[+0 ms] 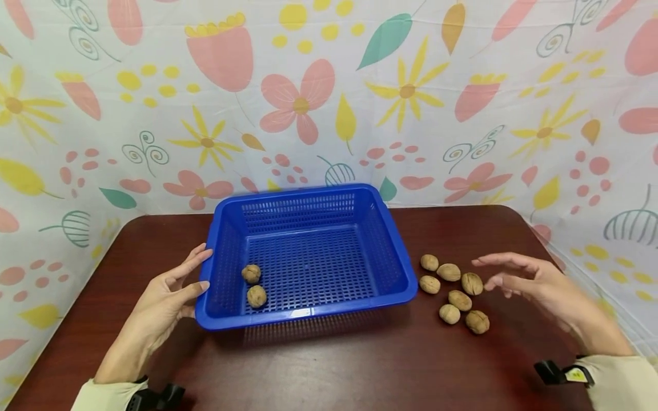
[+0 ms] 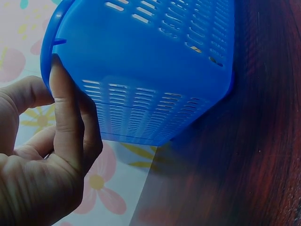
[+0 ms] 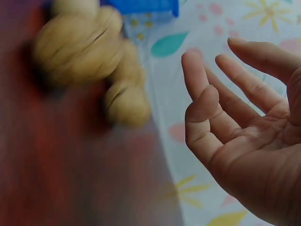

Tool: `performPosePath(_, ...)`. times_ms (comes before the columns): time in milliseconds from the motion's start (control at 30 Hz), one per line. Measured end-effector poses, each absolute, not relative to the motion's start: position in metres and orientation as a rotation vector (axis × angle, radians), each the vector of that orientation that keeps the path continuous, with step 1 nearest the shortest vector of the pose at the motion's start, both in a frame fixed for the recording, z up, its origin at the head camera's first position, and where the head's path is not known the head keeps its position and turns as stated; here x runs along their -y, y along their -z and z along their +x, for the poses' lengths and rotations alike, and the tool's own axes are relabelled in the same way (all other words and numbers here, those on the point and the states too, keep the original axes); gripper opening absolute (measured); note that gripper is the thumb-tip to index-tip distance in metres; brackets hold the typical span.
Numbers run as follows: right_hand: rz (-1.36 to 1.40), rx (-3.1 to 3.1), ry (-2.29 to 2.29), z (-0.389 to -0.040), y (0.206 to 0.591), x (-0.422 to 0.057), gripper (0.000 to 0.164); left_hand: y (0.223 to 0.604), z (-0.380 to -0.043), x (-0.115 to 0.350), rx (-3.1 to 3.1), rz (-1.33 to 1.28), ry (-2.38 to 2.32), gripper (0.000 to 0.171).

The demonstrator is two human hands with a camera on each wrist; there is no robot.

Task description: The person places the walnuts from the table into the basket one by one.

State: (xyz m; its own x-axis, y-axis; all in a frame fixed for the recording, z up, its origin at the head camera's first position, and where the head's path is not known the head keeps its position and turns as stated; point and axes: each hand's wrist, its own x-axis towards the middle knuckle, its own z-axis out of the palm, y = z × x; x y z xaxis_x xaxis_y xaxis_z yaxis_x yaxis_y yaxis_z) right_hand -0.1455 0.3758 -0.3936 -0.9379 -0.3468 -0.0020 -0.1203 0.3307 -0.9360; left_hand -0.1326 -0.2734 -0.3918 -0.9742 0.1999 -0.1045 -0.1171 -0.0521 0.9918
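Flower-printed cloth fills the backdrop, dark reddish-brown surface below it, and the relation to watch sits over on the right: a loose cluster of seven walnuts lying to the left of the right hand, between it and the blue basket. Nearest of all is the cluster's rightmost upper walnut, just beside the tips of the thumb and forefinger, its seam slanting from upper left to lower right; which way its long axis runs is hard to call, so round does it look from above. No contact that I can see — the right wrist view, blurred over the nuts, shows them apart from those fingers, which are slack, half bent and holding nothing. That forearm comes in from the lower right, hand raised over the surface, palm turned inward, fingertips pointing left at the cluster. Across on the other side, the left hand is well away from the loose nuts and has the basket by its left rim — thumb over the top, other fingers reaching along and behind the outer wall. Inside, two more walnuts rest close together on the slotted floor, over toward that left-hand side.
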Motion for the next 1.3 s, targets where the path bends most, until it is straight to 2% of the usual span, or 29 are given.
performPosePath(233,-0.245,-2.405,1.576,-0.145,0.417,-0.388,0.04,0.393,-0.132,0.275,-1.998,0.118,-2.136,0.061)
performPosePath(500,-0.181,-2.348,1.558,-0.154,0.426,-0.383,0.043,0.395,-0.132,0.274,-1.982,0.129,-2.148,0.06)
performPosePath(1300,-0.116,-2.511,1.52,-0.157,0.437,-0.375,0.036,0.397,-0.133,0.277,-1.897,0.156,-2.211,0.057)
